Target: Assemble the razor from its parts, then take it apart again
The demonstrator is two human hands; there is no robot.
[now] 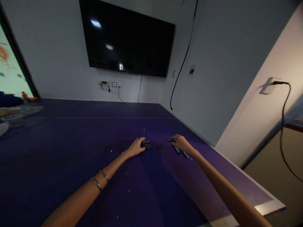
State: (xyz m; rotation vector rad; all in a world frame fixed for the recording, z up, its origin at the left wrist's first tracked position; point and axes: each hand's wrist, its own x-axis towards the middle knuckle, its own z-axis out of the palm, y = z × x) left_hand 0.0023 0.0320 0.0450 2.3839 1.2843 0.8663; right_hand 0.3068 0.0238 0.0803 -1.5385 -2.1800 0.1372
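Note:
My left hand (138, 146) is closed around a small dark block (147, 144) with light marks or ridges on its face. Thumb and fingers grip its left side, just above the purple tabletop (113, 170). To the right, my right hand (181, 143) is lowered to the table, its fingertips pinched on a thin dark pen-like tool (169, 140) whose tip shows on the left. Partly beneath that hand lie a slim grey pen-like tool (177, 150) and a second one (186, 154). Their exact kind is too small to make out.
Small white scraps (111, 151) dot the tabletop. Clear plastic packaging (22, 112) lies at the far left, near an orange object (28, 97). A black cable (182, 66) hangs down the wall beside a large screen (130, 37). The table's pale right edge (251, 179) runs diagonally.

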